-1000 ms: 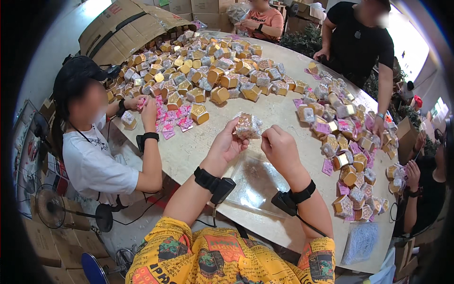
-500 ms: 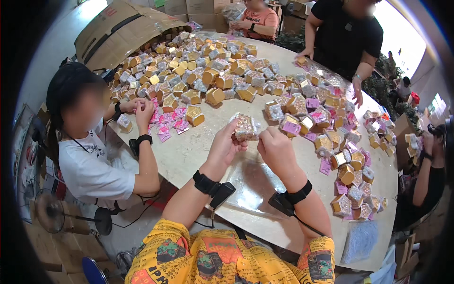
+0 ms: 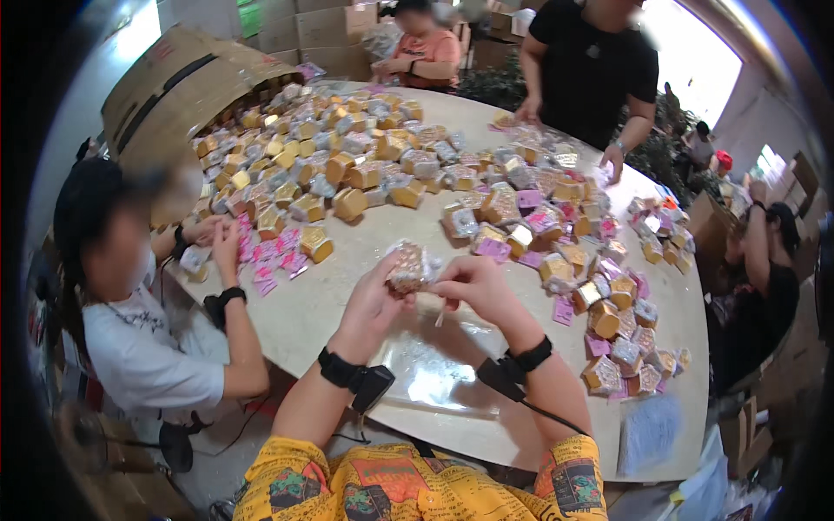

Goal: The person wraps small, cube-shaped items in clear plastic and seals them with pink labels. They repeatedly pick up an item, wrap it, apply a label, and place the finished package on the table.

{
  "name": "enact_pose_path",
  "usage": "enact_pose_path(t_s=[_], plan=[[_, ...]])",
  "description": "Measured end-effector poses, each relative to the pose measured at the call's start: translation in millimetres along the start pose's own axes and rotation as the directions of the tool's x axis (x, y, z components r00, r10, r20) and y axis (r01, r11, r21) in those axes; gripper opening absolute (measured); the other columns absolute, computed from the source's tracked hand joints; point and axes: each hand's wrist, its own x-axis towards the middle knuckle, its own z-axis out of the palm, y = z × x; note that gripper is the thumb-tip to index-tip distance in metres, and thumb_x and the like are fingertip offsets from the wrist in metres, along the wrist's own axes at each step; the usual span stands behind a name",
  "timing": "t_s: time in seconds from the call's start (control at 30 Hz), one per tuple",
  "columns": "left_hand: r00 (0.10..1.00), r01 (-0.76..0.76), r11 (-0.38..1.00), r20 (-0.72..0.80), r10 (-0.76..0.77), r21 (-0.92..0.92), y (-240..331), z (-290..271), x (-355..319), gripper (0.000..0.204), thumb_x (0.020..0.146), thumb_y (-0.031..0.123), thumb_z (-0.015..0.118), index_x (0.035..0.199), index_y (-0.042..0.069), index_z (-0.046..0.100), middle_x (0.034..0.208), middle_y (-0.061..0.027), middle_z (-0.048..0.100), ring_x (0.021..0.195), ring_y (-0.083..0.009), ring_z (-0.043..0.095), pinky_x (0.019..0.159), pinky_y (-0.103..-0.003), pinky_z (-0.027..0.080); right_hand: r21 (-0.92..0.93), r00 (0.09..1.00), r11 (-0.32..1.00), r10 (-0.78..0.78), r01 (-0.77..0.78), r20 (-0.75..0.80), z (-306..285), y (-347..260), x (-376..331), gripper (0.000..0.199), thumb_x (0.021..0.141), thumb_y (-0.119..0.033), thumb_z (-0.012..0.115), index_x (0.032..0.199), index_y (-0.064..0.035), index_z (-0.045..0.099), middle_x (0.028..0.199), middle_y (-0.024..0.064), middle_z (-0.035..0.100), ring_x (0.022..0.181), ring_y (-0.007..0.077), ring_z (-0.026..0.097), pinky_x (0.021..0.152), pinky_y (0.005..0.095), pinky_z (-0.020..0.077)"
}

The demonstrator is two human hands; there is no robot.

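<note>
My left hand point(image 3: 369, 300) is closed around a small gold box point(image 3: 407, 271), with a patterned face and clear wrapping, held above the table. Just to its right, my right hand point(image 3: 479, 288) has its fingertips pinched together beside the wrapping. A thin pale strip point(image 3: 440, 319) hangs under those fingertips; whether they grip it or the edge of the wrapping is too small to tell. Below both hands lies a flat, glossy stack of clear plastic point(image 3: 439, 369) on the pale table point(image 3: 347, 252).
A large heap of gold boxes point(image 3: 352, 202) spreads from a tipped carton point(image 3: 165, 95). More boxes with pink cards point(image 3: 563, 309) lie at right, above a bluish plastic pack point(image 3: 650, 434). A co-worker point(image 3: 143, 321) handles pink packets point(image 3: 276, 247) at left; others stand across the table.
The whole view has shifted, so the table things sit further left. The box has tilted in my left hand. My right hand has turned, and the pale strip now shows below its fingers.
</note>
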Motion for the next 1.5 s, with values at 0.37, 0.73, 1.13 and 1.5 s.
enact_pose_path(t_s=[0.37, 0.73, 1.13, 1.5], plan=[[0.994, 0.11, 0.982, -0.031, -0.107, 0.156, 1.1, -3.2, -12.0, 0.049, 0.098, 0.04, 0.047, 0.127, 0.001, 0.047, 0.101, -0.0135, 0.063, 0.061, -0.0195, 0.062, 0.052, -0.028, 0.052, -0.03, 0.999, 1.0, 0.003, -0.005, -0.04, -32.0, 10.0, 8.0, 0.014, 0.081, -0.01, 0.07, 0.077, -0.0002, 0.061, 0.063, 0.0026, 0.06, 0.055, 0.009, 0.06, 0.05, 0.024, 0.0481], [0.858, -0.113, -0.066, 0.131, 0.496, 0.991, 23.3, -61.5, -17.4, 0.05, 0.081, 0.022, 0.07, 0.125, 0.004, 0.055, 0.119, -0.0144, 0.056, 0.093, -0.0266, 0.06, 0.072, -0.036, 0.051, -0.765, 0.991, 0.631, -0.041, 0.125, 0.128, -36.7, 21.9, -61.0, 0.037, 0.076, -0.026, 0.072, 0.106, -0.0084, 0.059, 0.099, 0.0153, 0.058, 0.088, 0.0353, 0.061, 0.076, 0.0434, 0.0508], [0.792, 0.223, -0.319, 0.019, 0.61, 0.921, 70.2, -117.9, 16.6, 0.059, 0.07, 0.022, 0.074, 0.123, 0.008, 0.051, 0.122, -0.0205, 0.049, 0.114, -0.0399, 0.049, 0.091, -0.047, 0.046, -0.688, 0.973, 0.718, 0.073, 0.102, 0.22, 22.7, 66.5, -77.8, 0.012, 0.079, -0.013, 0.058, 0.081, -0.0031, 0.066, 0.086, 0.0143, 0.062, 0.083, 0.0354, 0.061, 0.073, 0.0442, 0.0498], [0.772, 0.239, -0.328, 0.026, 0.635, 0.914, 66.5, -120.1, 34.1, 0.044, 0.075, 0.028, 0.074, 0.107, 0.007, 0.051, 0.1, -0.0173, 0.058, 0.093, -0.0376, 0.058, 0.078, -0.046, 0.048, -0.757, 0.994, 0.648, -0.01, 0.087, 0.106, 20.5, 57.0, -80.2, 0.017, 0.081, -0.014, 0.057, 0.076, 0.0011, 0.061, 0.078, 0.0218, 0.062, 0.078, 0.0408, 0.061, 0.072, 0.0499, 0.0485]])
